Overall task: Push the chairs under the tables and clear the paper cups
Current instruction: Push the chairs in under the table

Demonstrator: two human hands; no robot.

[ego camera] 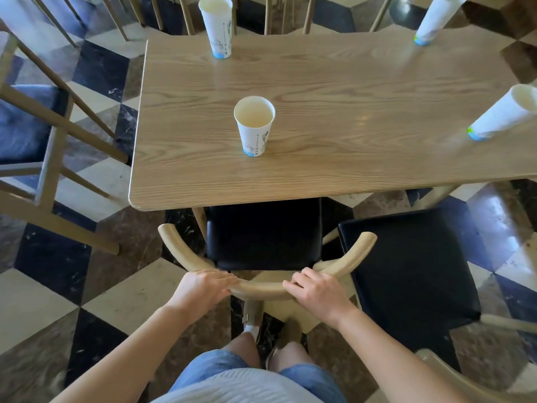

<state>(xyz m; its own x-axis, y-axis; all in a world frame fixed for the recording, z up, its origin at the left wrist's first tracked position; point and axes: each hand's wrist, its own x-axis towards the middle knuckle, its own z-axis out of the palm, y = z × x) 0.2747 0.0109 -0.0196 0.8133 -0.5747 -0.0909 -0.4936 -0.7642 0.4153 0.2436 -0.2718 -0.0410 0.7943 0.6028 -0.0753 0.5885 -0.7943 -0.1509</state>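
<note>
A wooden chair with a curved backrest [261, 287] and black seat [263, 234] stands at the near edge of the wooden table [348, 91], its seat partly under the tabletop. My left hand [203, 286] and my right hand [315, 290] both grip the backrest's top rail. Several white paper cups stand on the table: one near the front middle [254, 126], one at the far left [218, 26], one at the far right [436, 20] and one at the right edge [502, 114].
A second black-seated chair [406, 271] stands pulled out to the right, touching distance from the first. Another chair with a blue seat [26, 126] stands left of the table. More chair legs [186, 13] show beyond the far edge. The floor is checkered tile.
</note>
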